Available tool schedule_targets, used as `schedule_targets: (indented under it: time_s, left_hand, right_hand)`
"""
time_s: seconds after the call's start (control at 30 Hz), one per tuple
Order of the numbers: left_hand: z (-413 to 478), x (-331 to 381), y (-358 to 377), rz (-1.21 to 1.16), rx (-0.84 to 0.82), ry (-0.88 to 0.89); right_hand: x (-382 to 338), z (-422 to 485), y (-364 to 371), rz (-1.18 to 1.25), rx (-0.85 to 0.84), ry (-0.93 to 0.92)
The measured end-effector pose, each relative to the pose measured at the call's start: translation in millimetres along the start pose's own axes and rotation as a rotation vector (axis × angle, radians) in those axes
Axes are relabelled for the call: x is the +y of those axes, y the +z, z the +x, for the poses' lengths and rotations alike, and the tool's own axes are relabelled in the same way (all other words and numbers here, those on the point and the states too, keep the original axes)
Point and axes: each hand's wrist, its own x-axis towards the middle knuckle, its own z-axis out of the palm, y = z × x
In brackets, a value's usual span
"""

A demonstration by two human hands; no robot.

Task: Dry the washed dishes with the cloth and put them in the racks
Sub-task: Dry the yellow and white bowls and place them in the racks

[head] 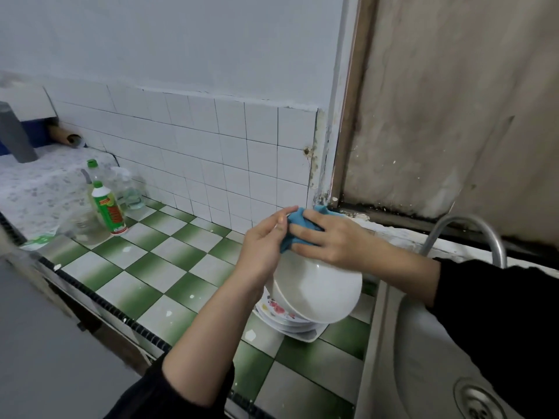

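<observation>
Gripping a white bowl [320,294] by its rim, the left hand [266,240] holds it tilted above stacked plates [290,325] on the green-checked counter [145,267], while the right hand [329,237] clamps a blue cloth [295,220] over the rim.

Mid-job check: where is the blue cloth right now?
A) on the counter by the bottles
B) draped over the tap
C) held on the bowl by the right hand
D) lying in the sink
C: the right hand holds the cloth on the rim of the bowl, which the left hand grips.
</observation>
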Motion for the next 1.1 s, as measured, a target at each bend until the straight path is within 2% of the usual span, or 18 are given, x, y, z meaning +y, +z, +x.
schedule_targets:
  time_s: [0.07,0.17,0.2,0.27,0.33,0.37,0.4,0.5,0.53,0.6,0.63,0.7,0.73,0.77,0.87,0.97,1.03,1.1]
  left_hand:
    - [4.2,4.6,-6.2,0.025,0.07,0.013]
    - [9.9,-0.3,-14.8,0.014,0.194,0.029]
    - [8.5,-3.7,-13.1,-0.018,0.231,0.022]
    - [3.0,-13.0,-5.8,-0.053,0.279,0.005]
    - [-4.7,-18.5,-0.4,-0.125,0.29,-0.031]
    - [-7.2,-20.6,-1.4,-0.162,0.288,-0.048]
    - [-8.5,-20.4,-4.1,-0.182,0.305,-0.065]
    - [-5.8,-18.3,-17.4,-0.167,0.333,-0.112]
    - [-4.8,-18.4,-20.2,-0.144,0.312,-0.148]
    - [-3.5,-20.4,-24.1,-0.034,0.256,-0.199]
    - [-0.8,-25.6,-27.9,0.116,0.238,-0.182]
    - [0.1,-34.0,-38.2,0.673,0.169,-0.085]
    - [-1.5,-32.3,-41.8,0.862,0.103,-0.006]
    - [-3.7,-27.9,-43.8,0.927,-0.007,0.078]
    - [-9.2,-12.5,-48.4,0.88,-0.303,0.177]
    - [-10.4,-4.9,-52.3,0.706,-0.433,0.18]
    - [-11.9,-1.1,-50.8,0.483,-0.289,0.198]
    - [-12.3,0.3,-46.9,0.295,-0.084,0.167]
  right_hand:
    - [-17.1,2.7,4.6,0.014,-0.227,0.201]
    - [-40.7,11.6,-7.9,0.443,-0.697,0.571]
    - [-49.2,16.1,-11.8,0.636,-0.746,0.662]
    - [-69.0,28.0,-16.5,0.965,-0.58,0.893]
    - [-82.3,36.1,-23.5,1.252,-0.268,1.115]
    - [-87.2,38.1,-28.2,1.32,-0.206,1.069]
    - [-88.9,36.0,-33.3,1.305,-0.256,0.971]
    - [-79.0,25.4,-38.2,0.833,-0.788,0.518]
    - [-72.2,22.0,-38.1,0.678,-0.899,0.442]
    - [-57.5,18.0,-39.2,0.623,-0.922,0.47]
    - [-49.9,17.2,-41.1,0.67,-0.9,0.484]
    - [-34.8,13.8,-44.2,0.826,-0.858,0.526]
    - [-26.3,11.0,-45.3,0.898,-0.835,0.548]
    - [-19.2,7.8,-44.6,0.954,-0.804,0.559]
    - [-4.6,-0.1,-45.0,1.125,-0.612,0.709]
    - [3.1,-6.8,-49.3,1.229,-0.305,0.843]
    - [2.1,-9.1,-46.0,1.232,-0.109,0.914]
    - [-0.7,-6.4,-41.8,1.199,0.17,1.107]
